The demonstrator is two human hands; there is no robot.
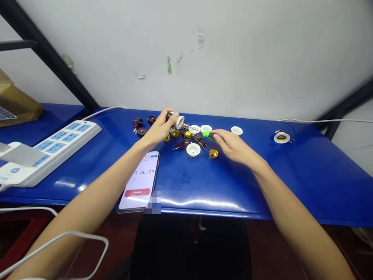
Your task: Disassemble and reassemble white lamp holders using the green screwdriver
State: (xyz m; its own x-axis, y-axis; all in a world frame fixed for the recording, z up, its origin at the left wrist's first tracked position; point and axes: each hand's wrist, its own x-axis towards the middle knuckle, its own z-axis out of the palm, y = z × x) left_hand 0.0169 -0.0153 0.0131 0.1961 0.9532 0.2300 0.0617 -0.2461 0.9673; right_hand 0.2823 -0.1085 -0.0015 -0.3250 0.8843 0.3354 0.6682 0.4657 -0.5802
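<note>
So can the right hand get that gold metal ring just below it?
Probably yes: the gold metal ring lies close by on the blue table, with nothing covering it. But the right hand is holding a screwdriver, so its grip isn't free.

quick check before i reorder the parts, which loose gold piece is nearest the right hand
The gold ring just right of the front white cup, close to the right hand; the other loose gold pieces lie farther left.
</note>
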